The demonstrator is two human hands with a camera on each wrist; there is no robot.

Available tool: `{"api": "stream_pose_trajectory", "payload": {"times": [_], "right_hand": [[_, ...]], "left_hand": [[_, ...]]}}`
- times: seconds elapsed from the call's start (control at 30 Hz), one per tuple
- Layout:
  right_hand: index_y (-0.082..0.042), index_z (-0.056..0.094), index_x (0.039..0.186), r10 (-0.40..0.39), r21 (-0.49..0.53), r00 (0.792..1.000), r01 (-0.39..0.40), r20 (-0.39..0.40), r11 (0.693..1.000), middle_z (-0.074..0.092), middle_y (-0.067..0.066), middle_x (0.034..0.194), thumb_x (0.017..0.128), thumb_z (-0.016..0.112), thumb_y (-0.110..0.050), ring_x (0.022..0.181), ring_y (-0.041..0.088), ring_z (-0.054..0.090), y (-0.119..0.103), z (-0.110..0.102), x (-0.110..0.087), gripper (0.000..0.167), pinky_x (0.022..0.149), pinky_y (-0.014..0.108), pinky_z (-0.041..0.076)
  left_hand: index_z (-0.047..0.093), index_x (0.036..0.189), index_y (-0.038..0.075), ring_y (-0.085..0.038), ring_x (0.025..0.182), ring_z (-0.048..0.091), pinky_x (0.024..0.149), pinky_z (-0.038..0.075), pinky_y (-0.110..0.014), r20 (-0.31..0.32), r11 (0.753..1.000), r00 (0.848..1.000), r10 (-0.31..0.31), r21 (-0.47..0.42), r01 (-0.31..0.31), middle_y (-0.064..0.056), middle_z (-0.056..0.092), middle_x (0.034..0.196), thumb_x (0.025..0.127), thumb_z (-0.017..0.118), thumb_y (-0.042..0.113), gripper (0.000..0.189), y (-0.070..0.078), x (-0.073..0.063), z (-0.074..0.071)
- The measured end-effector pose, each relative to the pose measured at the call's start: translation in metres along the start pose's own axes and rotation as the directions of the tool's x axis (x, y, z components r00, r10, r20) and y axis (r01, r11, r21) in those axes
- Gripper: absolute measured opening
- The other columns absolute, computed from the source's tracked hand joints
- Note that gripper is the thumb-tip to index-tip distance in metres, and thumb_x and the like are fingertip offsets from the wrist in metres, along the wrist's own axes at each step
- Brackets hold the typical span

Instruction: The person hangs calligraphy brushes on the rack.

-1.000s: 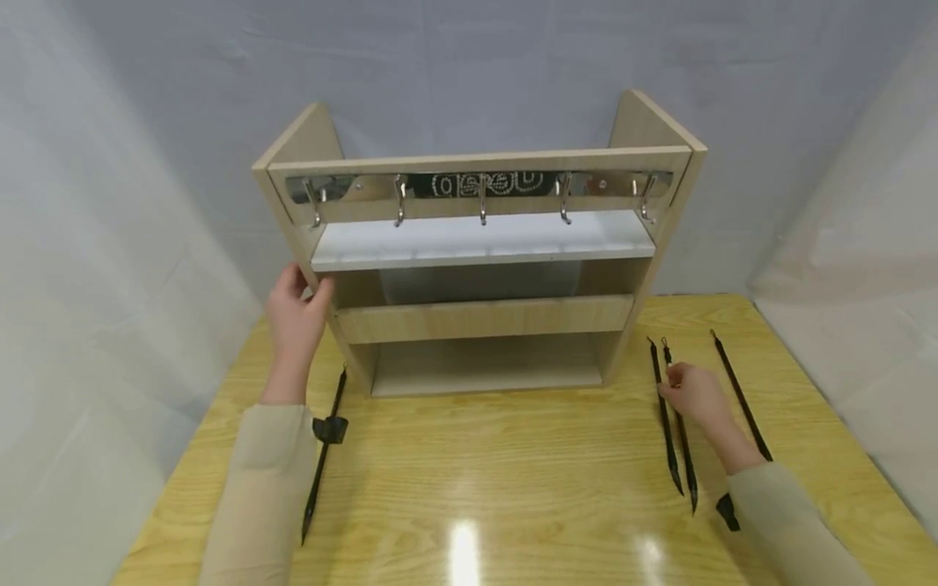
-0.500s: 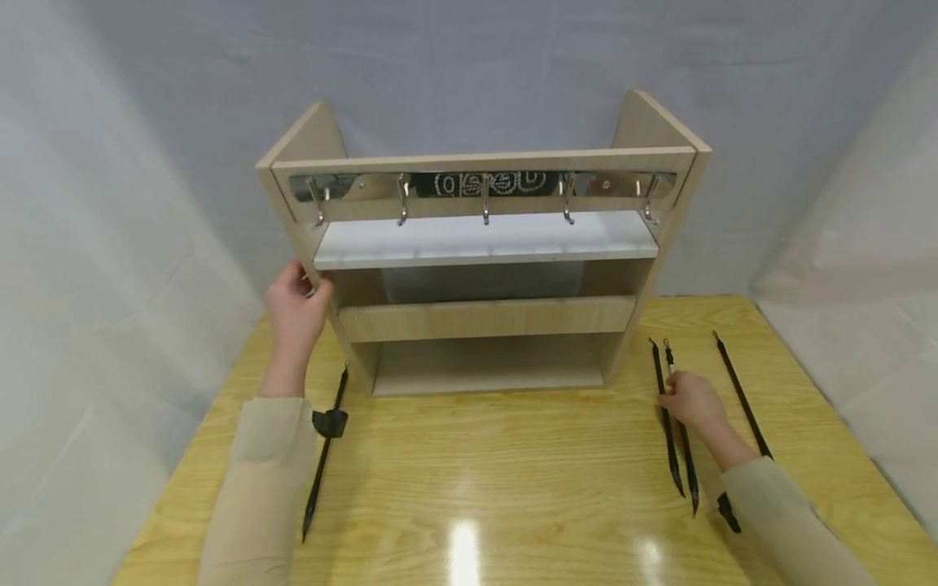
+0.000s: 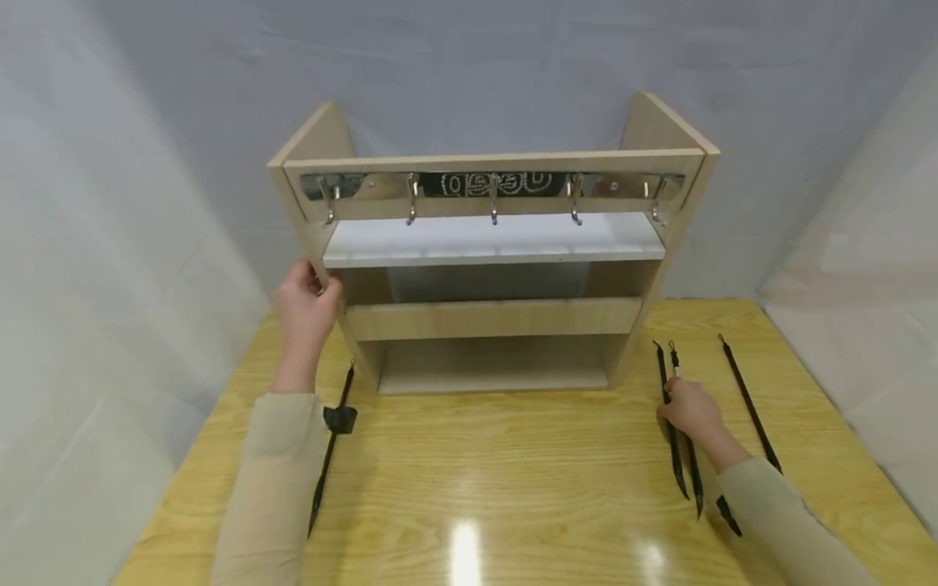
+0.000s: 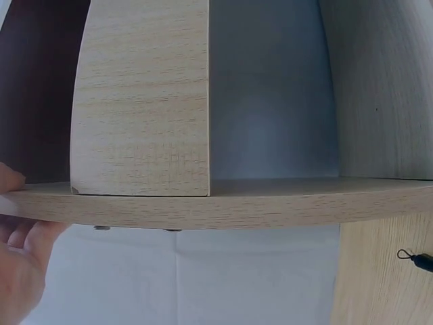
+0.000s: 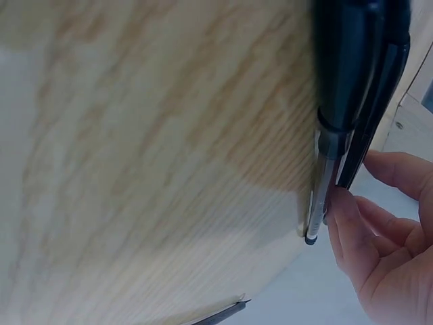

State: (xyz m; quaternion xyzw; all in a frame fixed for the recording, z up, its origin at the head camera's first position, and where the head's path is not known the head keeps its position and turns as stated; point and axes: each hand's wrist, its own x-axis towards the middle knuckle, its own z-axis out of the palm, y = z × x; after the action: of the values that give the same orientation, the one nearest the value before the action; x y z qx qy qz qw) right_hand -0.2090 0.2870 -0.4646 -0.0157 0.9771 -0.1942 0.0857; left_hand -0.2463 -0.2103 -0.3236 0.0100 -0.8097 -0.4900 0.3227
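Observation:
In the head view a wooden shelf unit stands upright on the table. My left hand grips the front edge of its left side panel, thumb inside and fingers outside; the left wrist view shows this panel edge too. At the right, two dark calligraphy brushes lie side by side. My right hand pinches the left brush of the pair at its upper handle, thumb and forefinger on either side. The other brush runs under the hand, partly hidden.
A third brush lies farther right, partly behind the sleeve, near a small black piece. Left of the shelf is another brush with a black clip-like piece across it. A metal hook strip spans the shelf's top.
My right hand has slid slightly down along the brushes toward the front of the table. The left hand keeps its grip on the side panel. The whole head view has shifted slightly.

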Motion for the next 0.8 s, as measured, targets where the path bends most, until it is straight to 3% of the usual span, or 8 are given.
{"api": "stream_pose_trajectory", "payload": {"times": [0.2, 0.37, 0.43, 0.6, 0.8], "right_hand": [[0.019, 0.043, 0.114, 0.0, -0.009, 1.0, 0.0, -0.011, 1.0, 0.057, 0.031, 0.091, 0.077, 0.054, -0.001, 0.047, 0.016, 0.043, -0.004, 0.001, 0.003, 0.043, 0.041, 0.027, 0.036], [0.018, 0.041, 0.116, 0.021, 0.008, 1.0, -0.021, -0.015, 1.0, 0.057, 0.017, 0.065, 0.077, 0.052, 0.001, 0.041, 0.013, 0.036, -0.002, 0.004, 0.006, 0.044, 0.038, 0.024, 0.031], [0.018, 0.039, 0.117, 0.027, 0.028, 1.0, -0.027, -0.012, 0.999, 0.058, 0.02, 0.069, 0.077, 0.052, 0.001, 0.042, 0.013, 0.037, 0.0, 0.004, 0.007, 0.045, 0.039, 0.024, 0.031], [0.02, 0.038, 0.117, 0.036, 0.089, 0.999, -0.036, 0.005, 0.995, 0.05, 0.037, 0.106, 0.077, 0.055, -0.001, 0.061, 0.024, 0.053, 0.0, 0.001, 0.007, 0.048, 0.048, 0.03, 0.041], [0.023, 0.038, 0.115, 0.033, 0.206, 0.999, -0.025, -0.036, 0.978, 0.056, 0.03, 0.088, 0.078, 0.055, -0.002, 0.059, 0.021, 0.053, -0.003, -0.008, 0.003, 0.047, 0.05, 0.032, 0.045]], "left_hand": [[0.056, 0.103, -0.009, -0.026, 0.083, 0.059, 0.071, 0.051, -0.028, -0.014, 1.0, 1.0, -0.005, 0.01, 0.005, -0.021, 0.061, 0.098, 0.077, 0.051, -0.003, 0.027, 0.001, 0.0, 0.001], [0.056, 0.101, -0.009, -0.026, 0.084, 0.059, 0.073, 0.051, -0.034, -0.013, 1.0, 1.0, 0.001, 0.02, -0.001, -0.022, 0.061, 0.096, 0.077, 0.053, -0.002, 0.025, 0.002, 0.0, 0.003], [0.056, 0.101, -0.009, -0.027, 0.084, 0.059, 0.073, 0.051, -0.035, -0.013, 1.0, 1.0, 0.004, 0.02, -0.003, -0.022, 0.061, 0.096, 0.078, 0.053, -0.002, 0.024, 0.003, 0.0, 0.004], [0.056, 0.101, -0.009, -0.029, 0.086, 0.059, 0.074, 0.051, -0.037, -0.013, 1.0, 1.0, 0.016, 0.02, -0.016, -0.023, 0.06, 0.096, 0.078, 0.053, -0.002, 0.025, 0.004, 0.0, 0.005], [0.057, 0.1, -0.009, -0.029, 0.086, 0.06, 0.074, 0.051, -0.037, -0.016, 1.0, 1.0, 0.025, 0.012, -0.025, -0.024, 0.061, 0.095, 0.077, 0.053, -0.002, 0.024, 0.003, 0.0, 0.006]]}}
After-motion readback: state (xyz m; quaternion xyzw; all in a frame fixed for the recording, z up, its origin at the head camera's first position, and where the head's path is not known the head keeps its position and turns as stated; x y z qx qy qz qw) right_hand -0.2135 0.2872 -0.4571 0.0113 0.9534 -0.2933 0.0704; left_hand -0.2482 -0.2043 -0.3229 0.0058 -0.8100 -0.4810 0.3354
